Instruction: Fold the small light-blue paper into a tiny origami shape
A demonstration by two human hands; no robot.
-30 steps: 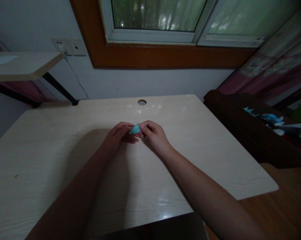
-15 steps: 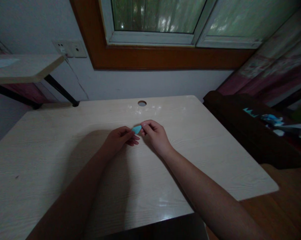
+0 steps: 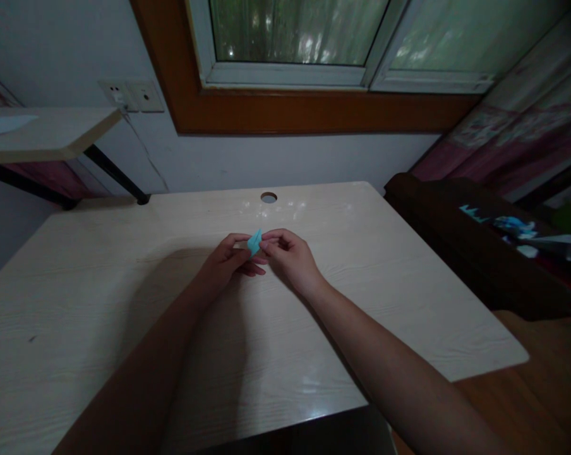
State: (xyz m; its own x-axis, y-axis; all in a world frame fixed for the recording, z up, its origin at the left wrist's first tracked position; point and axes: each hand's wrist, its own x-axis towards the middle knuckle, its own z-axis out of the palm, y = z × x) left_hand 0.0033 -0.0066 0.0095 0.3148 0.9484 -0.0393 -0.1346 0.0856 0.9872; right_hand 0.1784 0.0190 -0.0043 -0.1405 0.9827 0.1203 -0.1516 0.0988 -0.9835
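Left hand (image 3: 226,258) pinching folded paper (image 3: 254,242), thumb near its lower end. Right thumb and index at its right edge; can't tell if pinching. Paper's between the hands, over the desk (image 3: 361,265). Long axis steep, tip up and slightly right. Lower end partly thumb-hidden, folds too small to read.

No readable text, no legible numbers

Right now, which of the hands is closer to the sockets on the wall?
Left. The left hand is over the table, below and right of the sockets; the right hand is farther right, beyond the small turquoise piece.
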